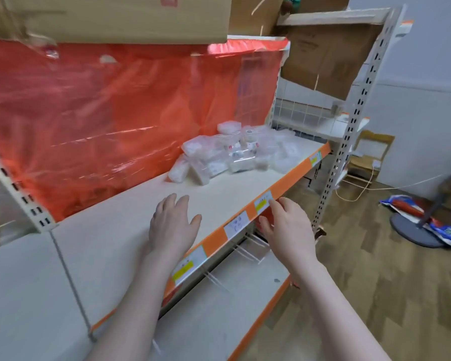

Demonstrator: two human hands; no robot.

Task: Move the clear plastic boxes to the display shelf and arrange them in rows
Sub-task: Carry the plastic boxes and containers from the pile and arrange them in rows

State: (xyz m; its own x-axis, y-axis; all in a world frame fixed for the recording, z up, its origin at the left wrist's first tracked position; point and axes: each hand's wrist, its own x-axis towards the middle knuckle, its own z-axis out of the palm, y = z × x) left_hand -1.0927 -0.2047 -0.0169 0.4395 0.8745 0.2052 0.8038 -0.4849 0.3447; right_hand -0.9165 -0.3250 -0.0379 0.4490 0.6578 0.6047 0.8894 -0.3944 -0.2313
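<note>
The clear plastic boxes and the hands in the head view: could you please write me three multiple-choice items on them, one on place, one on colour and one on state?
1. Where is the pile of clear plastic boxes?
A. On the floor by the fan
B. Toward the far right end of the display shelf
C. On the lower shelf

2. What colour is the plastic sheet behind the shelf?
A. Red
B. Blue
C. Green

3. What are the hands doing?
A. Both grip boxes
B. Only the left holds a box
C. Both are open and hold nothing

Answers:
1 B: the boxes lie heaped, not in rows, on the shelf board at its far end.
2 A: the sheet hanging at the shelf's back is red.
3 C: the left hand is over the shelf and the right hand is near its orange edge, fingers relaxed, apart from the boxes.
</note>
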